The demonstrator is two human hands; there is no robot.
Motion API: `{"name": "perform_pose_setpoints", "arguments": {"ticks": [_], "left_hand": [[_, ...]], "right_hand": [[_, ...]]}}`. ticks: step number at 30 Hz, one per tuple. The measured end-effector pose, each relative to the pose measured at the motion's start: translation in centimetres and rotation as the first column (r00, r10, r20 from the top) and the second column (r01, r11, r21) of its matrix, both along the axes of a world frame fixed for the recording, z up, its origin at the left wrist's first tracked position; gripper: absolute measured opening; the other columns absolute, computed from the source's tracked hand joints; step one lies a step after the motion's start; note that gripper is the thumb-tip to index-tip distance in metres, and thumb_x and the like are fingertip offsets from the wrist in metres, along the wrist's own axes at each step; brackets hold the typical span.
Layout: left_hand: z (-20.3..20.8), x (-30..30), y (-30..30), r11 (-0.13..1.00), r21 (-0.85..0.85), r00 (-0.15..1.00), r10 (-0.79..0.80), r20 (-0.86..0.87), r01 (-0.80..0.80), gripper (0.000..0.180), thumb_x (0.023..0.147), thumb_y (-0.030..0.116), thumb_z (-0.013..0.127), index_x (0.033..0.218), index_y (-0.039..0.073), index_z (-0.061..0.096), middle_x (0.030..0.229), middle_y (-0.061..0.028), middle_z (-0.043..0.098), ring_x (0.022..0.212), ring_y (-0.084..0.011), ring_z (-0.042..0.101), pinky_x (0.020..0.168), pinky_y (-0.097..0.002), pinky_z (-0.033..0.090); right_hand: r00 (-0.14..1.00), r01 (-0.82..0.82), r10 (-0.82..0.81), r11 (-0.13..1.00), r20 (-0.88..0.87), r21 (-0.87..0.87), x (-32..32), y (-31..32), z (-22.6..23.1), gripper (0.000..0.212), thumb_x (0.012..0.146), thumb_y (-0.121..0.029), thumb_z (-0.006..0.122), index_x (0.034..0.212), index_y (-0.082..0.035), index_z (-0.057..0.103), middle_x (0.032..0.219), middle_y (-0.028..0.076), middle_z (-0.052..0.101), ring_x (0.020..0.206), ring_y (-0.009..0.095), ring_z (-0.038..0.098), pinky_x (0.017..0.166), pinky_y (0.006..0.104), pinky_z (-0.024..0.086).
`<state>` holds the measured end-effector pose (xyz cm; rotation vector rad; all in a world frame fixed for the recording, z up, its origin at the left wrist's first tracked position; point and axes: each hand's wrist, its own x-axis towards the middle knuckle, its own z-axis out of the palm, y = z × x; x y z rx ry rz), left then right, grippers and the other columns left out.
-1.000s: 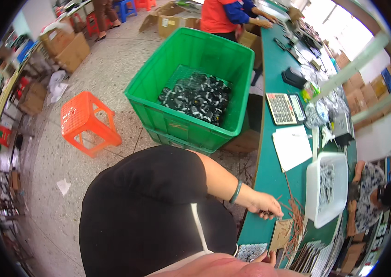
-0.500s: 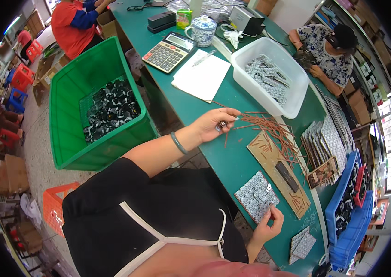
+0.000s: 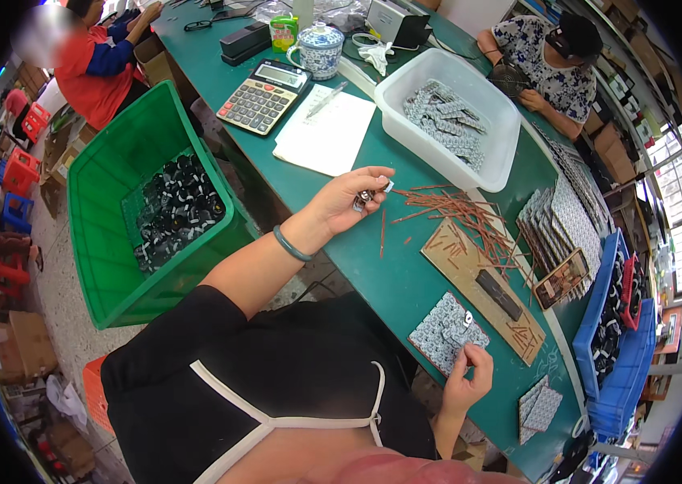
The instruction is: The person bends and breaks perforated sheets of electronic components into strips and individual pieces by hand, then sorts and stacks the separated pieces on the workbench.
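Note:
My left hand (image 3: 349,200) is closed around several small shiny dark and silvery parts above the table's near edge. A small whitish piece shows at its thumb and fingertip. Lower right, my right hand (image 3: 467,381) has its fingers pinched together at the near edge of a grey-and-white patterned square board (image 3: 431,332). What those fingers hold, if anything, is hidden. On that board lie a smaller patterned piece (image 3: 455,329) and a small white part with a dark centre (image 3: 467,318).
Thin brown sticks (image 3: 470,218) lie beside a brown board (image 3: 454,270) bearing a dark block (image 3: 499,295). A white bin (image 3: 506,153), paper (image 3: 333,133), calculator (image 3: 264,97) and lidded cup (image 3: 321,52) stand farther back. Left is a green crate (image 3: 99,242); a co-worker (image 3: 555,68) sits opposite.
The view has shifted, so the table things sit a little differently in the picture. My left hand still holds the small parts, turned slightly; my right hand stays at the patterned board.

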<state>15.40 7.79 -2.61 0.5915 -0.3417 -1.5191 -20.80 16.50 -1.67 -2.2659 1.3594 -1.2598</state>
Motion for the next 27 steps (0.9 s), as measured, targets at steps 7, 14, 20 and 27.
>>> {"name": "perform_pose_setpoints", "arguments": {"ticks": [7, 14, 20, 27], "left_hand": [[0.2, 6.6, -5.4, 0.956, -0.195, 0.950, 0.161, -0.269, -0.218, 0.011, 0.089, 0.009, 0.060, 0.090, 0.000, 0.055, 0.077, -0.0076, 0.055, 0.063, -0.0140, 0.050, 0.045, -0.0210, 0.038], [5.1, 12.3, -14.4, 0.904, -0.202, 0.926, 0.361, -0.105, -0.376, 0.019, 0.086, 0.010, 0.060, 0.101, -0.003, 0.057, 0.087, -0.0106, 0.062, 0.065, -0.0139, 0.053, 0.046, -0.0208, 0.039], [3.4, 16.9, -25.0, 0.855, -0.111, 0.833, 0.518, 0.195, -0.506, 0.016, 0.084, 0.012, 0.059, 0.098, 0.005, 0.064, 0.077, -0.0051, 0.060, 0.053, -0.0091, 0.046, 0.043, -0.0217, 0.033], [-1.9, 22.8, -35.3, 0.777, -0.153, -0.066, 0.143, 0.988, -0.611, 0.033, 0.082, 0.021, 0.054, 0.110, 0.012, 0.068, 0.105, -0.0143, 0.067, 0.093, -0.0282, 0.065, 0.083, -0.0360, 0.050]], "right_hand": [[0.999, 0.028, -0.028, 1.000, -0.028, 0.014, -1.0, 0.2, 0.6, 0.014, 0.077, 0.007, 0.064, 0.089, 0.000, 0.063, 0.089, 0.012, 0.064, 0.078, 0.023, 0.061, 0.068, 0.0298, 0.050], [0.992, 0.108, -0.108, 0.994, -0.059, 0.005, -2.6, -2.1, 2.4, 0.010, 0.082, 0.005, 0.061, 0.091, 0.002, 0.061, 0.091, 0.013, 0.062, 0.075, 0.017, 0.057, 0.062, 0.0254, 0.046], [0.971, 0.123, -0.138, 0.989, -0.193, -0.088, -4.3, -5.2, 5.0, 0.011, 0.079, 0.006, 0.062, 0.089, 0.003, 0.061, 0.089, 0.016, 0.062, 0.076, 0.024, 0.059, 0.060, 0.0291, 0.047], [0.933, 0.065, -0.118, 0.985, -0.340, -0.163, -6.8, -7.7, 7.9, 0.016, 0.083, -0.004, 0.064, 0.099, -0.004, 0.062, 0.077, 0.012, 0.059, 0.056, 0.021, 0.052, 0.055, 0.0303, 0.043]]}}
